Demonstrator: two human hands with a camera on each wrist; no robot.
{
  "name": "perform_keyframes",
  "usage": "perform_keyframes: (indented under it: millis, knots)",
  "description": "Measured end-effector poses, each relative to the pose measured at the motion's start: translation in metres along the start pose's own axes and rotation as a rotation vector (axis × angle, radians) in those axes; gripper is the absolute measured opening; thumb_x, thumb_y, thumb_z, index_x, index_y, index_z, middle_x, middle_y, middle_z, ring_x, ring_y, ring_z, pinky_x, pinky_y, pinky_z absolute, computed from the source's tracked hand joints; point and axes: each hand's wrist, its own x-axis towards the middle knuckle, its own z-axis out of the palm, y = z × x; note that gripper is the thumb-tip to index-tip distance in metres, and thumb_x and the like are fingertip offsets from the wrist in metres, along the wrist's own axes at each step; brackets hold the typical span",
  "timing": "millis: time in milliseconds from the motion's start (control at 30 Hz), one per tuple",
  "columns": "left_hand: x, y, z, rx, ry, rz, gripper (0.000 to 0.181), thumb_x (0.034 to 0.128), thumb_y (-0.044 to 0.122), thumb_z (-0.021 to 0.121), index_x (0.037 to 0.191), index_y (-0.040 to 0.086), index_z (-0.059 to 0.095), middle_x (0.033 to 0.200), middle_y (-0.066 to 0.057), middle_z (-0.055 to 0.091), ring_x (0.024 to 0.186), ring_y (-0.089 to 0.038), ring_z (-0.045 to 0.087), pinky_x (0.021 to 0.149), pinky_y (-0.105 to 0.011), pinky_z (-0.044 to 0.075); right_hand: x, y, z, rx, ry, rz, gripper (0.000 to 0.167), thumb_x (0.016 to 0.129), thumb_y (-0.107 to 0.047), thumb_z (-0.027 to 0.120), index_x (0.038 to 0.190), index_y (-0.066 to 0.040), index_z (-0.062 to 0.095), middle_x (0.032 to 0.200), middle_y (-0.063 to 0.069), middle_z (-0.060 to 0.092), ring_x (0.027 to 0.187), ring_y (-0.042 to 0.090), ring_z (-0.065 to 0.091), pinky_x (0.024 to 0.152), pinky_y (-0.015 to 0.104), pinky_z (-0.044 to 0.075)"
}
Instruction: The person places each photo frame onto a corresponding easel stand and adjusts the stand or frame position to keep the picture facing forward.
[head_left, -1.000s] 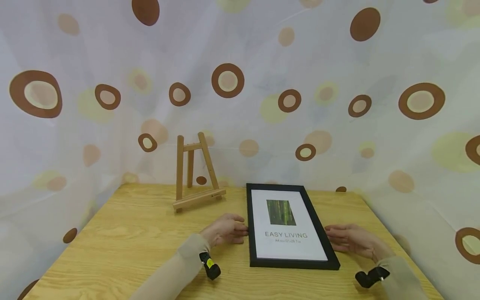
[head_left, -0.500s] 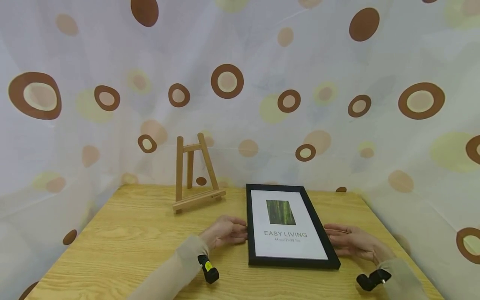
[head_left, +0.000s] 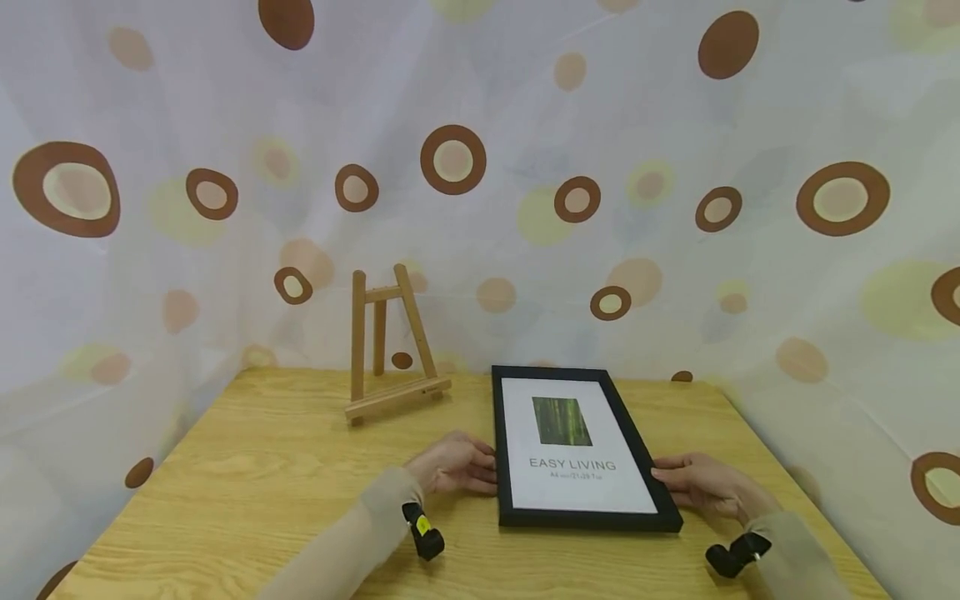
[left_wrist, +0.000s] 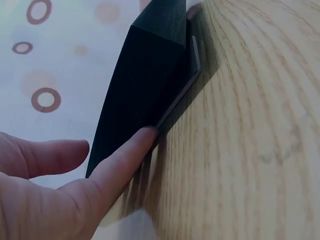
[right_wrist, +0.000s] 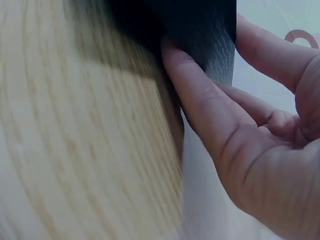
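A black picture frame (head_left: 666, 492) lies face up on the table, showing a white sheet with a green forest picture and the words EASY LIVING. At its left side is my left hand (head_left: 456, 463), index finger (left_wrist: 120, 160) along the lower edge and thumb (left_wrist: 60, 156) by the upper edge. Whether that thumb touches is hard to tell. Across from it my right hand (head_left: 708, 485) grips the right side, thumb (right_wrist: 265, 52) against the front and a finger (right_wrist: 200, 90) beneath. The near end looks slightly raised. Fingertips under the frame are hidden.
A small wooden easel (head_left: 397, 400) stands at the back, left of the frame. Behind the wooden table (head_left: 262, 467) hangs a white curtain (head_left: 510, 83) with brown and yellow dots, which also closes in both sides.
My right thumb has come down onto the frame's edge, and my left fingers have curled closer to its side. The near edge of the frame has risen slightly. The easel stays put.
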Motion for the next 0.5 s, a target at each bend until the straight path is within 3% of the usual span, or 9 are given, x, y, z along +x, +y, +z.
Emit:
perform_keyframes:
  millis: [167,300,500]
  knots:
    - [0.003,0.000,-0.001,-0.007,-0.005,-0.009,0.038,0.0961,-0.005,0.051,0.132,-0.015,0.044,0.106,-0.023,0.066,0.090,-0.028,0.064,0.093,-0.054,0.053,0.002,0.000,0.000,0.027,0.006,0.001,0.070,0.102,-0.006,0.050,0.142,0.027,0.005,0.115,0.006,0.069,0.103,0.017,0.068,0.091,0.036,0.057]
    - [0.004,-0.002,0.000,-0.002,-0.006,-0.008,0.051,0.0930,-0.006,0.057,0.139,-0.017,0.035,0.117,-0.026,0.060,0.099,-0.029,0.063,0.098,-0.053,0.051,0.002,-0.001,0.003,0.036,0.000,0.013,0.070,0.102,-0.007,0.050,0.143,0.027,0.004,0.112,0.006,0.070,0.102,0.018,0.068,0.090,0.038,0.057]
    - [0.002,-0.002,-0.003,0.012,-0.068,0.005,0.068,0.0882,-0.012,0.059,0.145,-0.018,0.023,0.132,-0.027,0.051,0.109,-0.027,0.060,0.105,-0.053,0.044,-0.001,-0.006,0.011,0.056,-0.048,0.022,0.073,0.103,-0.007,0.048,0.142,0.027,-0.002,0.112,0.007,0.070,0.102,0.019,0.068,0.090,0.038,0.057]
